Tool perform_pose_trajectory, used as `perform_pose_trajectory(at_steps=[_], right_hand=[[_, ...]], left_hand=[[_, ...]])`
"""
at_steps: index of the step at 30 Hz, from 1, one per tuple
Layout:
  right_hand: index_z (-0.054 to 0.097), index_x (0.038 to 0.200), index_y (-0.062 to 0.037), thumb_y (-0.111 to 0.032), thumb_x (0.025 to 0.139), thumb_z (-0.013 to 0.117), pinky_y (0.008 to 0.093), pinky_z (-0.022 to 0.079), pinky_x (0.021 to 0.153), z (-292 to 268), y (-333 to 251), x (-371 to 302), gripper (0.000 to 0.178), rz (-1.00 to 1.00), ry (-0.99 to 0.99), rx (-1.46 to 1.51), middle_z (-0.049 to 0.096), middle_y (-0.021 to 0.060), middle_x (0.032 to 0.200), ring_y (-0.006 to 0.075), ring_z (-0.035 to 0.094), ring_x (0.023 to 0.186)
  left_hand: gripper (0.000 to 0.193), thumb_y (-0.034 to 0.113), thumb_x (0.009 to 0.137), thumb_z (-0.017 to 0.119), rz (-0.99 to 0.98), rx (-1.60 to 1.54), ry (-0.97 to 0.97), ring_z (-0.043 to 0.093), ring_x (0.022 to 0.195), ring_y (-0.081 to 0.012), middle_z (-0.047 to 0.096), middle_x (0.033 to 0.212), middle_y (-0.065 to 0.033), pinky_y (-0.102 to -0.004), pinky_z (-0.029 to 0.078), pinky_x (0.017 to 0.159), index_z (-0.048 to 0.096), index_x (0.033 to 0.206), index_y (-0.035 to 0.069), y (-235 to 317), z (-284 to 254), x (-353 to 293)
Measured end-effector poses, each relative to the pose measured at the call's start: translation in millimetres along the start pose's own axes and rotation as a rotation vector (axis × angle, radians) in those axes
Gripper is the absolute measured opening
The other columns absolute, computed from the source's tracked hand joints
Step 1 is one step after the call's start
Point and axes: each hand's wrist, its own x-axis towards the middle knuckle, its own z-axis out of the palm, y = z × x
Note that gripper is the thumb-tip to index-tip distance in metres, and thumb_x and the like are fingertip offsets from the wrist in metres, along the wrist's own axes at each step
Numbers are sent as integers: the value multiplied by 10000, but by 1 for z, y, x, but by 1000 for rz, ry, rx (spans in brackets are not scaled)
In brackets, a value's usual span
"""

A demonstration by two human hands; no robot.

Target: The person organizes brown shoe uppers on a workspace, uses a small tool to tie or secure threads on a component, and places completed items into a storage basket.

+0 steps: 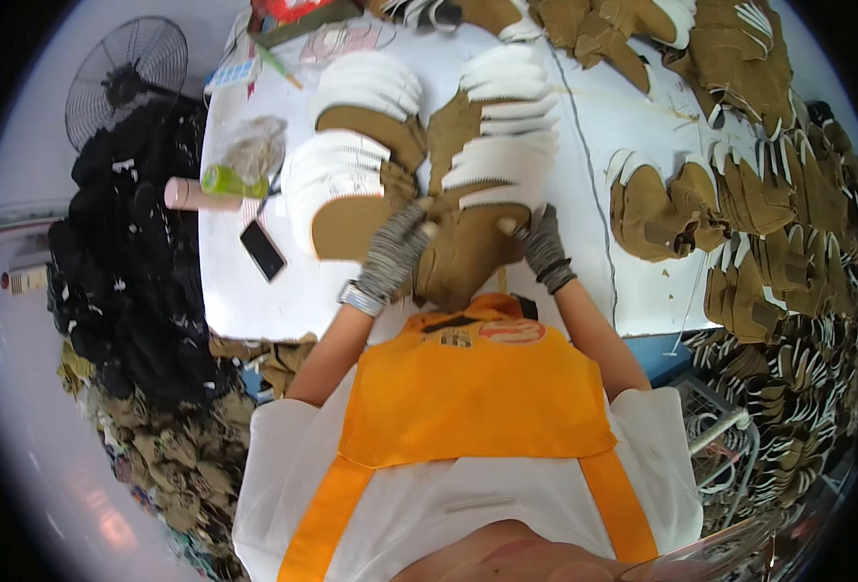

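Two columns of brown boot uppers with white toe pieces lie in front of me on the white table. My left hand [396, 250], in a grey knit glove, grips the left edge of the near stack of boot uppers [473, 254] in the right column. At that stack's right edge, my right hand [545, 248] closes on it, thumb on top and the other fingers partly hidden. Both gloves touch the brown material. Just left of my left hand is another stack of uppers [351, 226], its white pieces fanned out.
On the left of the white table [245, 315] lie a phone [262, 250], a pink bottle [196, 194], a green bottle [233, 181] and a crumpled plastic bag [254, 145]. More brown uppers [650, 213] stand at right. A fan [127, 82] and a black pile [133, 252] flank the table.
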Motion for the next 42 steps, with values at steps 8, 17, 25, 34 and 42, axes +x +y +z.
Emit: perform_pose_trajectory(at_steps=[8, 17, 25, 34, 42], right_hand=[[388, 1281, -61, -363, 815, 705, 329, 468, 832, -20, 65, -25, 639, 467, -176, -16, 576, 99, 1071, 202, 559, 945], [619, 1029, -13, -269, 861, 657, 386, 487, 773, 32, 86, -98, 308, 72, -521, -571, 656, 160, 967, 298, 625, 867], [601, 1086, -47, -317, 788, 741, 408, 477, 791, 72, -100, -68, 426, -773, -57, -1025, 613, 153, 964, 316, 576, 881], [546, 1097, -32, -341, 764, 747, 437, 472, 782, 70, -19, -89, 497, -220, -422, -867, 592, 182, 1001, 359, 585, 894], [485, 1164, -73, -286, 695, 775, 424, 425, 845, 90, -4, -129, 591, -251, -247, -1092, 566, 161, 1060, 346, 564, 990]], left_hand=[[328, 227, 916, 617, -238, -238, 692, 548, 875, -146, 590, 1046, -62, -291, 474, 800, 525, 1156, 23, -106, -63, -133], [683, 202, 871, 676, -503, -843, 41, 416, 1267, -236, 452, 1381, -126, -333, 365, 1043, 315, 1427, 40, -97, 14, -149], [427, 161, 908, 614, -552, -594, -63, 538, 1001, -170, 602, 1163, -61, -285, 441, 888, 502, 1302, 38, -177, 4, -141], [419, 282, 934, 572, -704, -906, 7, 552, 974, -128, 615, 1143, -31, -252, 459, 799, 522, 1291, 69, -122, 13, -143], [415, 371, 945, 546, -642, -604, -52, 611, 844, -128, 628, 1116, -83, -272, 495, 722, 537, 1223, 64, -148, 24, -113]])
